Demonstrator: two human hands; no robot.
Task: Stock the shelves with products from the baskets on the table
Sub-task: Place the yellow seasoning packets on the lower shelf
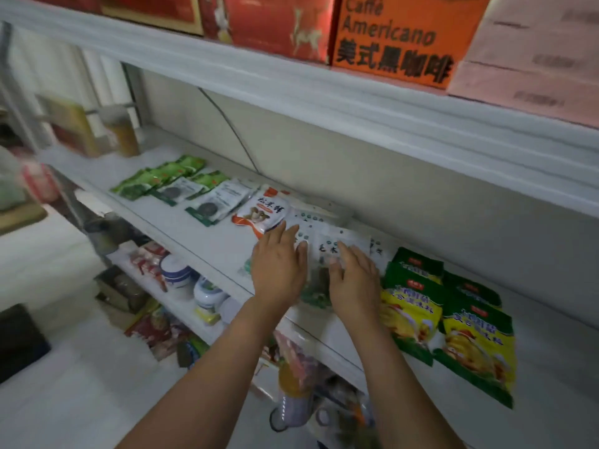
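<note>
Both hands, left hand (278, 270) and right hand (353, 280), lie flat with fingers spread on white packets (343, 244) near the shelf (207, 241) edge; a nudge could slide them off.

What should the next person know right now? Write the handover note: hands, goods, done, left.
Left hand: open, flat on the white packets on the middle shelf.
Right hand: open, flat on the same packets, gripping nothing.
Already laid out: green packets, a mushroom packet, yellow-green bags.
Left: square up the white packets. Baskets and table are out of view, so remaining stock is unknown.
</note>
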